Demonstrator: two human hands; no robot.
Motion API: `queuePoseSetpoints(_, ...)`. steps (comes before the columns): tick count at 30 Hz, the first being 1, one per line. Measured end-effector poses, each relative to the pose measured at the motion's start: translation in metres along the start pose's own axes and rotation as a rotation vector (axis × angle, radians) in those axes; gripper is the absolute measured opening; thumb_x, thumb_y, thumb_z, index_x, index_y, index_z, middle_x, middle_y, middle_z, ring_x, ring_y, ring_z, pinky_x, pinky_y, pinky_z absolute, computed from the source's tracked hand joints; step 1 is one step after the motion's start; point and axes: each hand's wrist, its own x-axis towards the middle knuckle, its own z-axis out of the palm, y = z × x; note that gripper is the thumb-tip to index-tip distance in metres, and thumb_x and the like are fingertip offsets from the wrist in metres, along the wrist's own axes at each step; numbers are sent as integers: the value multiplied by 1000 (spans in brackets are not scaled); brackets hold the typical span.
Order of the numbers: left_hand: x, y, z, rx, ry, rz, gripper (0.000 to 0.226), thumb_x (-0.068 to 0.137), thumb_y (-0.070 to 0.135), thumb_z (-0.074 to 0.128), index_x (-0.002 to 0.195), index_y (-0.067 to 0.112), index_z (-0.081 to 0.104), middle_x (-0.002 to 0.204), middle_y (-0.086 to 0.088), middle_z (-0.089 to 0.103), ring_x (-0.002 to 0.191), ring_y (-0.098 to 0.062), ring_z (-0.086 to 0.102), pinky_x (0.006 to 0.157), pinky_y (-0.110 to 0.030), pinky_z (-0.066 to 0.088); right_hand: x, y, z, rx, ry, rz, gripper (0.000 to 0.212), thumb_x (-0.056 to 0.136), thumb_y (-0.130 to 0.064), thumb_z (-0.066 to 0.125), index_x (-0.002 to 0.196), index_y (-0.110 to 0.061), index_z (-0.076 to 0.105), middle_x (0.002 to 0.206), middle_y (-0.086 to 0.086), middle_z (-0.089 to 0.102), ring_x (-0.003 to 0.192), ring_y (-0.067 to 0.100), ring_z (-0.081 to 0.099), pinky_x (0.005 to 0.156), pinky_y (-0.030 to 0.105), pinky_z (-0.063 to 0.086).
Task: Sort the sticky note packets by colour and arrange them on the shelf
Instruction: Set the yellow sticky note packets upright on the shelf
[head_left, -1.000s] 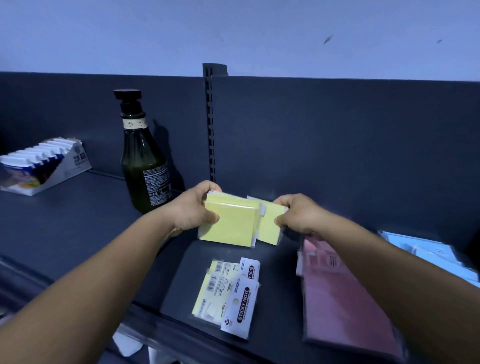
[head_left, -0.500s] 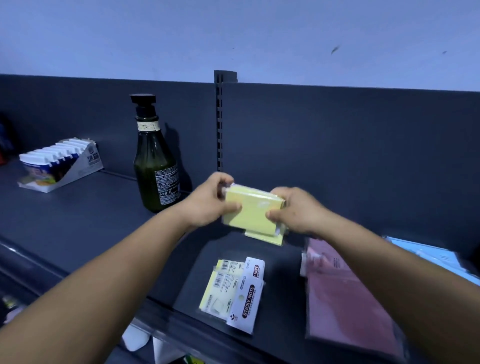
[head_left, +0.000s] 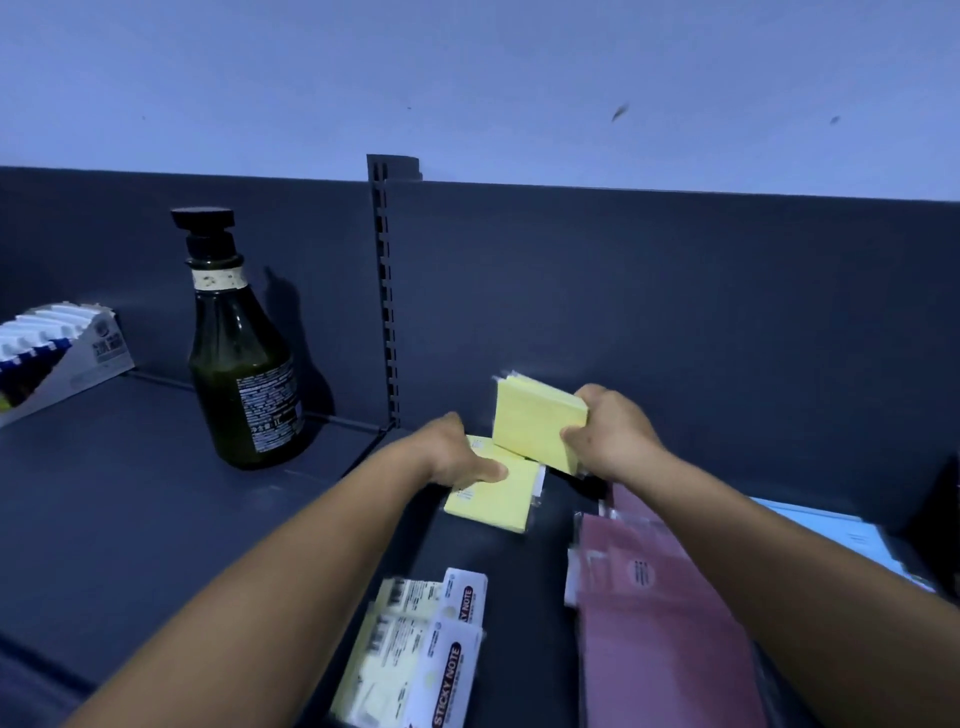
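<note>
My right hand (head_left: 608, 434) grips a thick square block of yellow sticky notes (head_left: 537, 423), thumb on its front face and fingers curled round the right edge, holding it tilted and lifted off the shelf (head_left: 156, 519). My left hand (head_left: 457, 452) pinches a second yellow packet (head_left: 493, 493) at its upper left corner, thumb laid across the top; this one lies low and nearly flat, its upper edge tucked under the raised block. Half a second ago both hands held the two packets together as one stack higher up; now they are parted, the left one brought down toward the shelf. Behind the hands the dark back panel (head_left: 675, 312) stands close, leaving little room there, while the shelf to the left is open as far as a tall dark green glossy pump bottle (head_left: 241, 364), well apart from my left hand. A slotted metal upright (head_left: 387, 312) runs down the panel just behind the left hand. Nearer to me lie two yellow packets with white "STICKY NOTE" header cards (head_left: 415, 654), in shiny wrap, close to the front edge. To the right sit pink packets (head_left: 654, 623) in clear plastic, partly under my right forearm, and beyond them blue packets (head_left: 852, 540). At far left a white cardboard display box (head_left: 62, 358) holds a row of small white and blue items.
</note>
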Motion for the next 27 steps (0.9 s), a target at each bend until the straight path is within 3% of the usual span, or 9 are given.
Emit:
queuePoseSetpoints(4,8,7,-3,-47,-33,-79,90,71,46,79,138,3,36,131,-11,51,112,-26,50,98,-38,45,4,5,4,47,-74,-4,14,90,-12,55,103,-16,57,93,6,67,81,25,65,62,29,46)
queuePoseSetpoints(6,7,8,-6,-63,-75,-94,87,72,45,79,136,1,39,121,-13,54,113,-28,51,97,-37,43,3,2,4,72,-101,-19,15,91,-12,56,105,-15,58,97,7,68,86,25,64,66,29,46)
queuePoseSetpoints(9,9,6,-7,-105,-123,-124,96,68,47,82,139,2,36,139,-14,47,128,-31,46,103,-41,41,4,0,1,128,-117,-13,17,90,-12,55,106,-15,59,94,10,70,78,25,64,60,27,44)
queuePoseSetpoints(10,11,3,-7,-123,-133,-132,91,67,47,82,135,3,42,138,-14,49,127,-32,46,104,-42,40,3,-1,-2,146,-118,-9,17,89,-12,55,106,-15,59,92,10,71,72,23,62,56,25,42)
queuePoseSetpoints(13,12,-10,-8,-196,-128,-88,59,65,40,85,104,7,56,108,-8,62,108,-27,56,100,-39,43,4,-3,-12,191,-80,-23,16,88,-12,55,103,-15,60,85,10,72,65,21,60,51,23,39)
queuePoseSetpoints(15,9,-20,-11,-282,-124,-29,55,66,29,85,109,8,58,101,-6,67,96,-24,59,95,-35,45,5,-5,-18,205,-18,-58,11,89,-13,56,100,-14,56,78,7,70,65,20,62,54,23,41)
queuePoseSetpoints(20,-12,-42,-22,-348,-147,80,57,72,20,82,121,22,52,118,1,63,104,-17,60,97,-31,44,3,-8,-13,188,75,-107,17,90,-16,54,106,-22,54,88,6,67,82,26,65,64,28,46)
queuePoseSetpoints(24,-32,-47,-25,-408,-130,208,49,79,9,75,119,28,54,110,5,67,99,-13,67,86,-25,51,-2,-10,-2,197,-39,-117,14,91,-15,55,104,-20,56,82,7,67,78,25,65,65,29,47)
queuePoseSetpoints(27,-40,-48,-21,-410,-61,233,45,81,9,74,115,28,52,109,1,67,99,-20,68,87,-39,56,-7,-9,-1,272,-262,-121,14,88,-12,57,95,-24,61,75,8,62,68,23,55,65,30,43)
